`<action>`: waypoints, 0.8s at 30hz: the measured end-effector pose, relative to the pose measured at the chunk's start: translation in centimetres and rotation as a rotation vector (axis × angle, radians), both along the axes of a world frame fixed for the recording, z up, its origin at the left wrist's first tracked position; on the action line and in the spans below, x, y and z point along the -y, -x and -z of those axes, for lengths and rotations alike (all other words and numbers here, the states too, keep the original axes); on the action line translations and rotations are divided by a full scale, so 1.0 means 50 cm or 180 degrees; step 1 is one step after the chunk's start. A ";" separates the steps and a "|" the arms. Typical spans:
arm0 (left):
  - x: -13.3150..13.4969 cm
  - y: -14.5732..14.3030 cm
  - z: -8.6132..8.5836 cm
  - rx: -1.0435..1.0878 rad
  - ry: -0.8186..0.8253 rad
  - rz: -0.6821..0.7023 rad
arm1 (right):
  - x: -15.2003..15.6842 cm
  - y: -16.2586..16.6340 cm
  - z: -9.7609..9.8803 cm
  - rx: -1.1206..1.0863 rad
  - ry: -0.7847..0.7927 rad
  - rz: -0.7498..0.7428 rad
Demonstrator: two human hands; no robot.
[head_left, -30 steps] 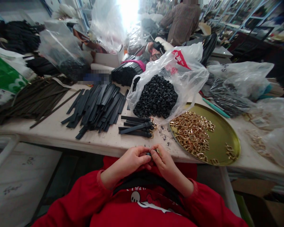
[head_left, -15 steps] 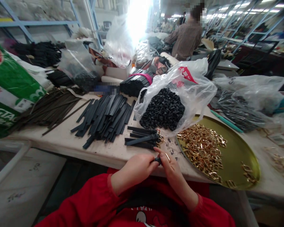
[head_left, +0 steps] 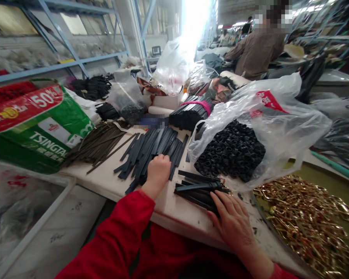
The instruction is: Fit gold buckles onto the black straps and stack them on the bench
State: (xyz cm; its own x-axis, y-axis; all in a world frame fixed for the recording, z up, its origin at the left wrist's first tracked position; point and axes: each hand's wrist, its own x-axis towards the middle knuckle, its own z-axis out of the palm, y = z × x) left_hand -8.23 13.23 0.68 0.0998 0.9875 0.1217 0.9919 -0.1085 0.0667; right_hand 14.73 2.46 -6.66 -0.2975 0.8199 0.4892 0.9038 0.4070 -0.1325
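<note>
My left hand [head_left: 157, 173] reaches onto the loose pile of black straps [head_left: 151, 149] in the middle of the white table [head_left: 174, 207]; its fingers curl down onto the straps and their tips are hidden. My right hand [head_left: 233, 222] lies with fingers stretched out on a small stack of finished black straps with gold buckles [head_left: 200, 189] near the table's front edge. A clear plastic bag of black loops [head_left: 232, 151] sits just behind that stack.
A round gold tray [head_left: 322, 186] of gold buckles [head_left: 305, 215] stands at the right. Thin brown strips [head_left: 97, 143] and a green and red sack [head_left: 37, 124] lie at the left. More bags and strap bundles crowd the back. A person in brown [head_left: 258, 50] works at a far table.
Both hands left my lap, where they worked a small black piece together. The left went forward to the strap pile, the right set down on the finished stack. The camera tilted up.
</note>
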 end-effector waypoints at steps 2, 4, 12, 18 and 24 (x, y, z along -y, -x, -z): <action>-0.041 0.002 0.008 -0.0002 0.0049 -0.0117 | 0.002 0.000 0.000 -0.0029 0.0020 0.0022; -0.063 -0.004 0.018 0.0071 0.0061 -0.0191 | 0.004 0.001 -0.001 -0.0068 0.0063 0.0049; 0.005 0.015 0.004 0.0809 0.0109 -0.0360 | 0.014 -0.008 -0.028 -0.0477 -0.0084 -0.0085; 0.101 0.014 0.006 0.1745 0.0272 -0.0374 | 0.019 0.004 -0.072 -0.1337 0.0380 -0.0082; 0.235 -0.052 -0.036 0.3976 0.2469 0.0194 | 0.007 0.018 -0.128 -0.3851 0.2121 0.0004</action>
State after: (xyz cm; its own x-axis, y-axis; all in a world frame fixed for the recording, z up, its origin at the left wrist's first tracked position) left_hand -5.64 1.47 2.47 0.3731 0.8427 -0.3881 0.2432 0.3148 0.9175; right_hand 13.85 2.10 -0.26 0.0284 0.9988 -0.0411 0.0880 -0.0435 -0.9952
